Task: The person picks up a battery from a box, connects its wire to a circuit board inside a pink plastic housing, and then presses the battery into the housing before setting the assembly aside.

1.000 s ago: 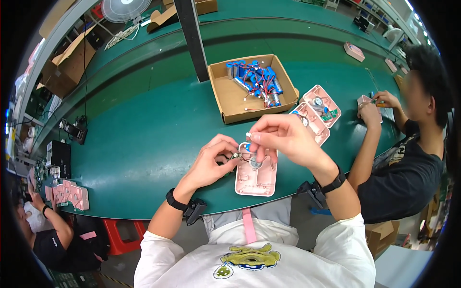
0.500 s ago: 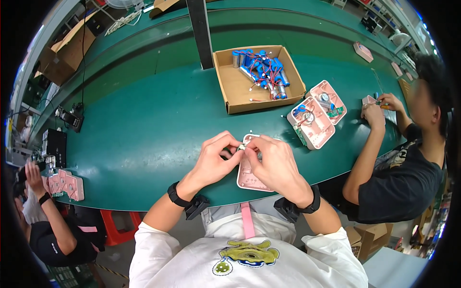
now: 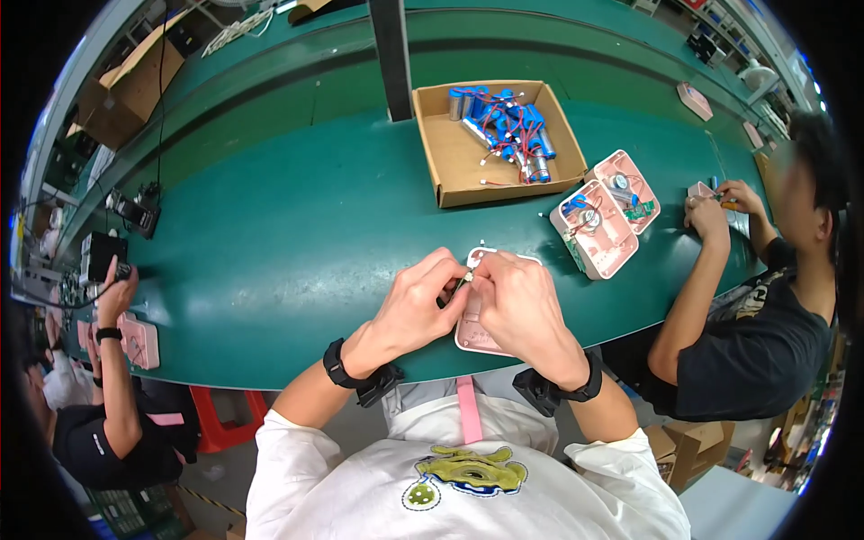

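Observation:
My left hand (image 3: 416,295) and my right hand (image 3: 524,301) meet over an open pink plastic housing (image 3: 474,336) near the table's front edge. Between their fingertips is a small part with a white connector (image 3: 469,275) and a dark green edge. Thumb and forefinger of my left hand pinch this part. The right fingertips close at the connector from the other side; exactly what they grip is partly hidden. My right hand covers much of the housing, and a small white plug (image 3: 482,242) shows just beyond its far edge.
A cardboard box (image 3: 438,193) of blue wired battery cells stands beyond my hands. Right of it lies an opened pink housing (image 3: 621,258) with a speaker and green boards. A co-worker (image 3: 756,333) sits at right; another one's hand (image 3: 117,292) is at left near pink housings (image 3: 141,342).
My view has shifted slightly, moving the table scene rightward. My fingers stay together at the small part, which is tilted more now. The co-worker's hand at left has risen toward the black device.

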Available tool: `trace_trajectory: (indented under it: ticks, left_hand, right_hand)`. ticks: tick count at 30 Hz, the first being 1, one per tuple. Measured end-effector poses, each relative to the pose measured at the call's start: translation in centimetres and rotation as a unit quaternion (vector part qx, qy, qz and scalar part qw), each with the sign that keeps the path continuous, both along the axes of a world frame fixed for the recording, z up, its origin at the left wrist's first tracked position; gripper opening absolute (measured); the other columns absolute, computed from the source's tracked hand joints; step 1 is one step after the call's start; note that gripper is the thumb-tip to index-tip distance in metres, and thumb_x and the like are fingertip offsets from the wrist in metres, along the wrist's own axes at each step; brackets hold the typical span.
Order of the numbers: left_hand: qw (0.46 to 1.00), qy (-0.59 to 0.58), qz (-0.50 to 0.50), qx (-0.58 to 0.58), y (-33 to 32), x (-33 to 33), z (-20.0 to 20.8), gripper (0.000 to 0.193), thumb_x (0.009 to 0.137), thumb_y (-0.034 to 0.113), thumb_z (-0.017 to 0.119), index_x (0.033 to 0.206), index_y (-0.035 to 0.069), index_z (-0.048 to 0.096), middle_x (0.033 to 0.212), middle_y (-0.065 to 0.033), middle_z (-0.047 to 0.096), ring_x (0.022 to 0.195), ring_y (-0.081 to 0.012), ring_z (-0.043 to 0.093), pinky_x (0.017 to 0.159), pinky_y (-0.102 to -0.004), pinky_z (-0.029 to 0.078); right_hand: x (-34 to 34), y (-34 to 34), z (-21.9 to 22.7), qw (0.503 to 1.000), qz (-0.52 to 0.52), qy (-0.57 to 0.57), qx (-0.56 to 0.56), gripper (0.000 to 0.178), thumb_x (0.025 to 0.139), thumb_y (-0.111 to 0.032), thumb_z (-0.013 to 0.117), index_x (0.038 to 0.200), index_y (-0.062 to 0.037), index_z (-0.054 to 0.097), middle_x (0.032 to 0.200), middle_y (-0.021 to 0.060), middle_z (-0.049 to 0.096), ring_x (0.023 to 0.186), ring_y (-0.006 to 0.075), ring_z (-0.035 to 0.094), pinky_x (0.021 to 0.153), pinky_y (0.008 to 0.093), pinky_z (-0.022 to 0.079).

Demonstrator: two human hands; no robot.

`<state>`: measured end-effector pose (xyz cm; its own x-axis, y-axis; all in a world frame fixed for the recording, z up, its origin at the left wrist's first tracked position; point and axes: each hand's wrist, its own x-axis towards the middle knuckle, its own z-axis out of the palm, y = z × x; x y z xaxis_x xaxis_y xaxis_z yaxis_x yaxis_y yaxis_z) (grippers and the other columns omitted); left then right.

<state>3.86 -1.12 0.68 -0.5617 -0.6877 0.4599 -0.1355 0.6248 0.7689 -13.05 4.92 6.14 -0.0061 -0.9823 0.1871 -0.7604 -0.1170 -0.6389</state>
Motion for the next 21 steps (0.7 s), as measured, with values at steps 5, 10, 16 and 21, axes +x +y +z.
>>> trace_trajectory:
  ticks: [5, 10, 16, 21]
  left_hand:
    - [0.992, -0.040, -0.006, 0.120, -0.2, 0.7, 1.3, 0.013, 0.090, -0.003, 0.074, 0.100, -0.004, 0.066, 0.080, -0.0079, 0.064, 0.064, -0.0141, 0.065, 0.054, -0.0288, 0.054]
    - [0.929, -0.103, -0.035, 0.354, -0.3, 0.6, 4.4, 0.011, 0.097, 0.003, 0.071, 0.104, -0.003, 0.066, 0.070, -0.0031, 0.064, 0.060, -0.0082, 0.063, 0.051, -0.0268, 0.051]
    - [0.944, -0.173, -0.073, 0.272, 2.0, 0.9, 4.7, 0.018, 0.100, 0.008, 0.072, 0.116, -0.001, 0.070, 0.067, 0.0008, 0.064, 0.061, -0.0029, 0.059, 0.051, -0.0232, 0.046]
    - [0.945, -0.150, -0.097, 0.275, 3.3, 1.8, 4.7, 0.030, 0.101, 0.010, 0.072, 0.129, 0.000, 0.071, 0.067, 0.0053, 0.057, 0.061, -0.0014, 0.048, 0.054, -0.0234, 0.040]
  right_hand:
    - [0.1, 0.0, 0.2, 0.997, 0.008, 0.073, 0.016, 0.013, 0.089, -0.005, 0.068, 0.100, 0.0017, 0.068, 0.094, 0.0204, 0.070, 0.077, 0.0432, 0.070, 0.071, 0.0501, 0.055]
    - [1.5, 5.4, 2.3, 0.996, -0.022, 0.087, -0.026, 0.052, 0.087, -0.015, 0.076, 0.134, -0.0026, 0.059, 0.137, 0.0266, 0.056, 0.112, 0.0493, 0.064, 0.092, 0.0563, 0.052]
    - [2.7, 9.5, -2.2, 0.994, -0.086, 0.063, -0.023, 0.081, 0.082, -0.017, 0.081, 0.152, 0.0016, 0.046, 0.160, 0.0356, 0.032, 0.148, 0.0624, 0.025, 0.115, 0.0731, 0.029]
    - [1.9, 8.9, -3.7, 0.989, -0.111, 0.093, -0.024, 0.074, 0.078, -0.023, 0.086, 0.141, -0.0005, 0.055, 0.163, 0.0343, 0.030, 0.150, 0.0636, 0.025, 0.116, 0.0745, 0.027]
